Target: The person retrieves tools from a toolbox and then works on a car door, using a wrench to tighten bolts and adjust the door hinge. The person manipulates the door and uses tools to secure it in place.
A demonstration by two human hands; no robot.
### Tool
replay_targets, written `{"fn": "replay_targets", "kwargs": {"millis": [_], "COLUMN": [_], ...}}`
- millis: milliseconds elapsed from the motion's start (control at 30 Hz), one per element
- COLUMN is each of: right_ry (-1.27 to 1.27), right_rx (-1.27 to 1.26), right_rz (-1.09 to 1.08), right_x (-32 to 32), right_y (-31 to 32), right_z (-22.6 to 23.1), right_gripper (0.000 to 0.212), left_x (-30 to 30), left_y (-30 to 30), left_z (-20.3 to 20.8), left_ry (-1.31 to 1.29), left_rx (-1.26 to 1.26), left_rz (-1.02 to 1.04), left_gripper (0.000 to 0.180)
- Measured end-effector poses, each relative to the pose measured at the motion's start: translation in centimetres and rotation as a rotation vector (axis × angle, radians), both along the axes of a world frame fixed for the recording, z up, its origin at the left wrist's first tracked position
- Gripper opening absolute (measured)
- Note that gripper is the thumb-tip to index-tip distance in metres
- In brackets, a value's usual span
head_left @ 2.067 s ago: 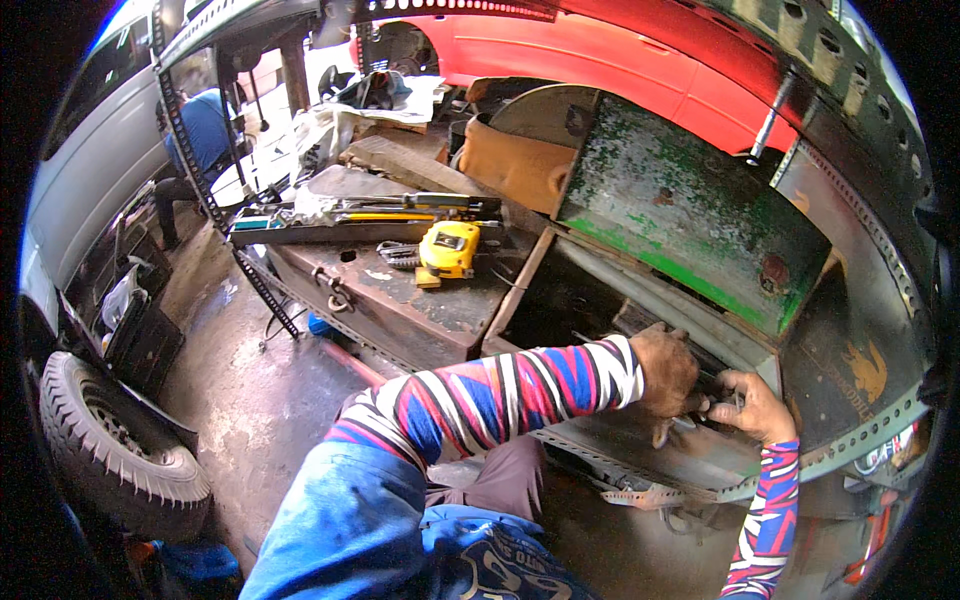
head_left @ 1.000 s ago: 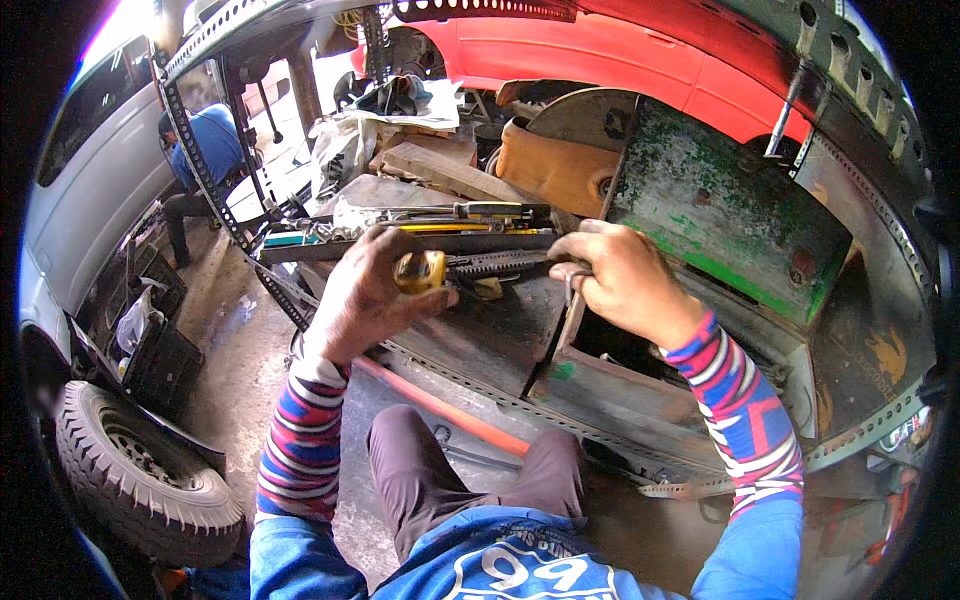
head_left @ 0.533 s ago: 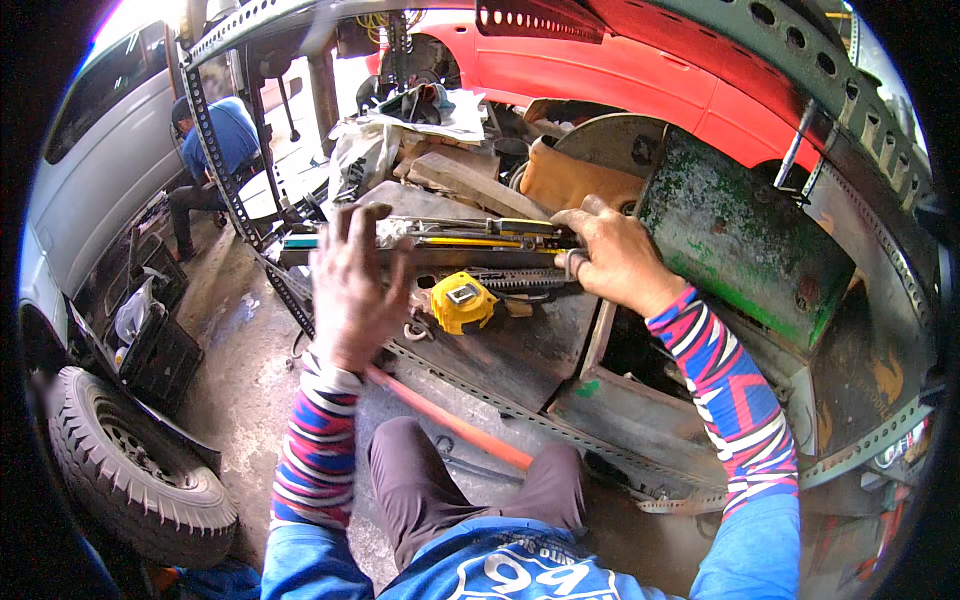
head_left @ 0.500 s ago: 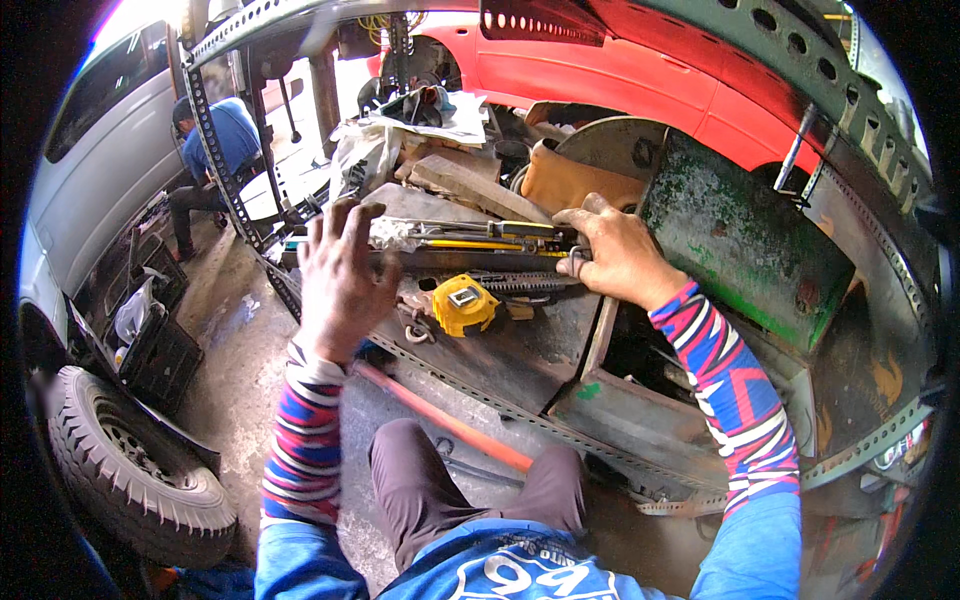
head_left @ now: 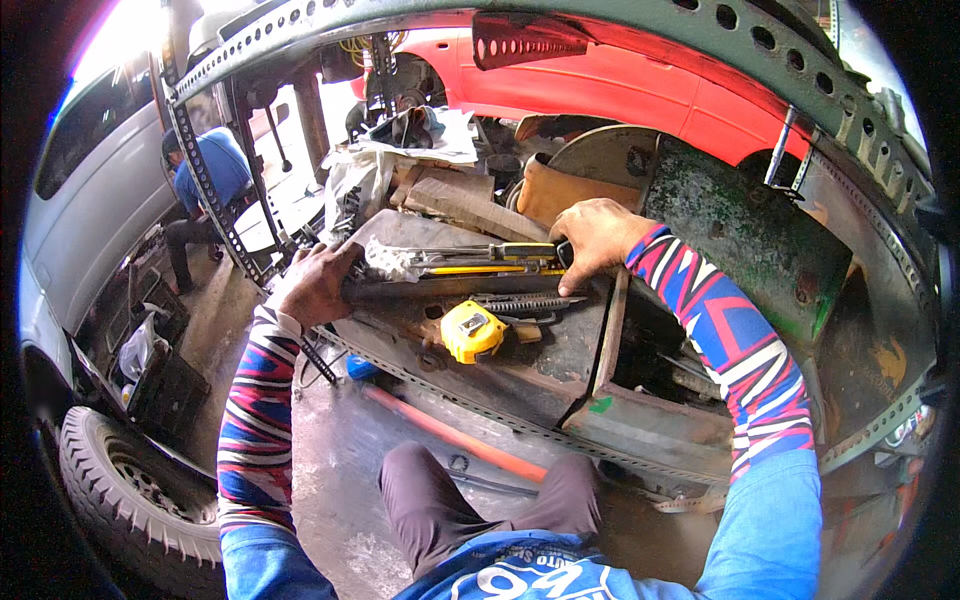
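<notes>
A long, dark, narrow tool tray (head_left: pixel 430 288) lies across the metal bench top. My left hand (head_left: pixel 315 283) is closed round its left end, and my right hand (head_left: pixel 600 238) grips the right end, thumb at the near side. In the tray are a screwdriver (head_left: pixel 528 250) with a yellow and black handle, several slim rods and a crumpled whitish wrapping (head_left: pixel 388 260). Just in front of the tray sits a yellow tape measure (head_left: pixel 472 332), beside a dark ridged bar (head_left: pixel 525 303). My fingertips under the tray are hidden.
Wooden boards (head_left: pixel 465 205) and a tan curved piece (head_left: pixel 575 190) lie behind the tray. A perforated metal rail (head_left: pixel 470 402) edges the bench; another crosses overhead. Under it lies an orange-red pole (head_left: pixel 455 435). A tyre (head_left: pixel 140 490) stands lower left; a person in blue (head_left: pixel 222 165) crouches far left.
My left hand has come down from above the tray and closed on its left end. My right hand has settled round the right end. The view has shifted slightly.
</notes>
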State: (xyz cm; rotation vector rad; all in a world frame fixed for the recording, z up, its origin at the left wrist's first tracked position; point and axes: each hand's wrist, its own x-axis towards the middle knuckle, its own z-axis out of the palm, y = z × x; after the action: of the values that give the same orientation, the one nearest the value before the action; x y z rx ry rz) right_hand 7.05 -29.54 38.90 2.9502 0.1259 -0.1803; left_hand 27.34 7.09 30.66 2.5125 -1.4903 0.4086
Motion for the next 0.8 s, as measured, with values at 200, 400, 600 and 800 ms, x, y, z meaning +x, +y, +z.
{"fn": "replay_targets", "kwargs": {"millis": [200, 400, 600, 800], "right_ry": [-0.069, -0.141, -0.179, -0.071], "right_rx": [0.046, 0.000, -0.059, -0.047], "right_rz": [0.085, 0.053, 0.003, -0.394], "right_x": [0.0, -1.9, -11.2, -24.5], "right_y": [-0.5, 0.1, -1.4, -5.0], "right_z": [0.4, 4.4, 9.5, 10.1], "right_gripper": [0.068, 0.067, 0.066, 0.060], "left_x": [0.4, -2.5, -6.5, -12.3], "left_y": [0.2, 0.9, -3.1, -14.2], "left_z": [1.0, 6.4, 11.4, 10.7], "left_ry": [0.038, -0.090, -0.112, -0.103], "left_rx": [0.088, -0.016, -0.075, -0.116], "left_rz": [0.042, 0.019, -0.189, -0.581], "left_gripper": [0.058, 0.047, 0.053, 0.087]}}
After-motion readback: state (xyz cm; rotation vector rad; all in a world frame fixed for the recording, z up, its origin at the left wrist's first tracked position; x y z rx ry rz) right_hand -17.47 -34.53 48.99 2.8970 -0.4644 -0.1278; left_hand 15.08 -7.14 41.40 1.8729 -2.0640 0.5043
